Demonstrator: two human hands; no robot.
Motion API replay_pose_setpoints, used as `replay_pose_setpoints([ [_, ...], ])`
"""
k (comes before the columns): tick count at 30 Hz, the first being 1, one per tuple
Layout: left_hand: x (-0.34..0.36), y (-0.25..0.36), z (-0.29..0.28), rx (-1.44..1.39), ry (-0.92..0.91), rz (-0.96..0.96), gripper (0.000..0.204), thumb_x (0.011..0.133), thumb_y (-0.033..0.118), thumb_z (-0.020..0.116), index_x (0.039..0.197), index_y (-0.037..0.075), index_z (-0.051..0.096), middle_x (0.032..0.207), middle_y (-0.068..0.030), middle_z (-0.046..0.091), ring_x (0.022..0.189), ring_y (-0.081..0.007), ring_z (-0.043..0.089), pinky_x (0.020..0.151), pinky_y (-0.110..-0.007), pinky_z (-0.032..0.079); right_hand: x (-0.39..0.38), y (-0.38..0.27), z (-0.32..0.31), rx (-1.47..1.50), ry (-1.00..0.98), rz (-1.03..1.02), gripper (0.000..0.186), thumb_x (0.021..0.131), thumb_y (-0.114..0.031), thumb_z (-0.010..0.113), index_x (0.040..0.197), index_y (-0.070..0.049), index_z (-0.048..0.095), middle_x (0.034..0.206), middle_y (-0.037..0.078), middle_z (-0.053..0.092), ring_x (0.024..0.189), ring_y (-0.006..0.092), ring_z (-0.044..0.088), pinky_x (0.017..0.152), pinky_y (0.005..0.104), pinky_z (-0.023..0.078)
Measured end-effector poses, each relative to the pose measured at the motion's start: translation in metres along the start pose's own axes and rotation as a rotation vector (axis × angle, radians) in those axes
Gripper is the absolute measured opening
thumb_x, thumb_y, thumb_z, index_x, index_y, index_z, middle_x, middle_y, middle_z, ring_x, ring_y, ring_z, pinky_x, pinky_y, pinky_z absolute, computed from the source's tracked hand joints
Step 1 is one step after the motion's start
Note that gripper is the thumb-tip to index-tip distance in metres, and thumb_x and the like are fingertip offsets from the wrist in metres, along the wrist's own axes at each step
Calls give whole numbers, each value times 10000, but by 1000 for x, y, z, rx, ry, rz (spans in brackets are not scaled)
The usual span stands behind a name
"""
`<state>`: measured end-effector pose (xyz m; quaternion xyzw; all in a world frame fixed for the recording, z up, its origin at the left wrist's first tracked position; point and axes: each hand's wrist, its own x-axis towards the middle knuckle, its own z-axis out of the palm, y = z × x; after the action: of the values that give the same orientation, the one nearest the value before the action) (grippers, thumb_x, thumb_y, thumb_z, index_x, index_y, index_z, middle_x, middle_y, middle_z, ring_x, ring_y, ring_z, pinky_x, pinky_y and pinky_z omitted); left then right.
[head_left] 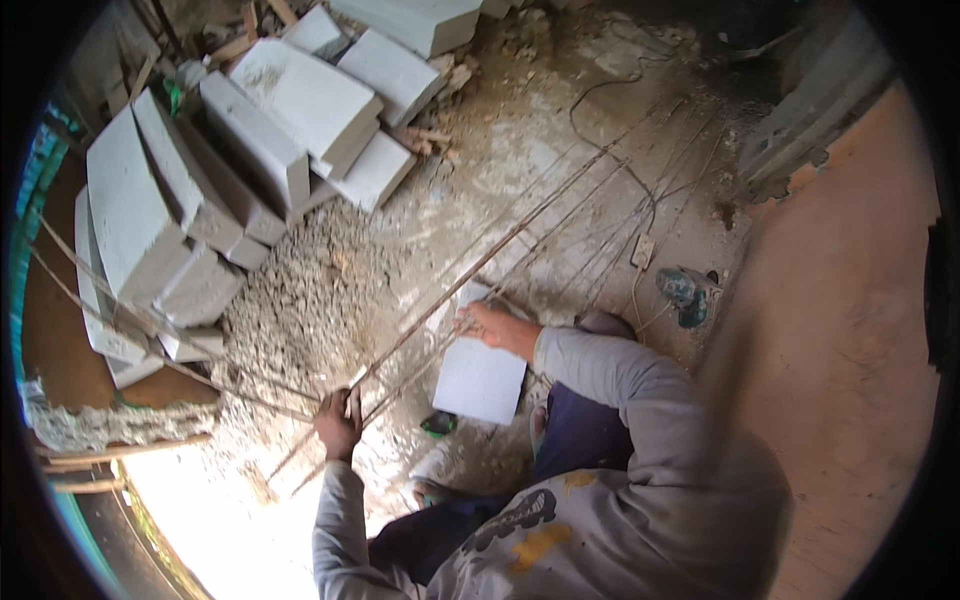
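The left hand [340, 425], left of the white block [485, 385], has its grip curled closed on thin metal rods [520, 230], its palm hidden. The right hand [490, 325] bends its fingers at the rods over the block's far end; how firmly they close cannot be told. The left forearm points away from the body; the right elbow is bent, its forearm reaching leftward. Just beside the block's near left corner sits a small green object [438, 424], perhaps a cup, its contents unreadable. Far beyond the block, the rods' ends blur into shadow.
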<state>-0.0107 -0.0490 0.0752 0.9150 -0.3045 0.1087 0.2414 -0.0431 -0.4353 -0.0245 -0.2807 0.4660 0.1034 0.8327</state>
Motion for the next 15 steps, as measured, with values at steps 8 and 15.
replay_pose_setpoints([
  [8, -7, -2, 40, -33, -393, -237, 325, 1064, 407, 625, 1095, 109, 751, 989, -192, 773, 909, -403, 741, 754, -488, 580, -17, 7, -78, -749, 155, -293, 585, 1066, -510, 618, 1166, 63, 679, 1195, 223, 721, 1134, 362, 702, 1006, 446, 581],
  [15, 47, -12, 43, -132, -490, -200, 353, 1070, 408, 619, 1166, 109, 780, 1029, -187, 784, 955, -414, 746, 828, -492, 589, 48, 148, -207, -991, 943, -279, 972, 1006, -738, 522, 1509, 93, 481, 1523, 310, 548, 1391, 432, 569, 1130, 501, 465],
])
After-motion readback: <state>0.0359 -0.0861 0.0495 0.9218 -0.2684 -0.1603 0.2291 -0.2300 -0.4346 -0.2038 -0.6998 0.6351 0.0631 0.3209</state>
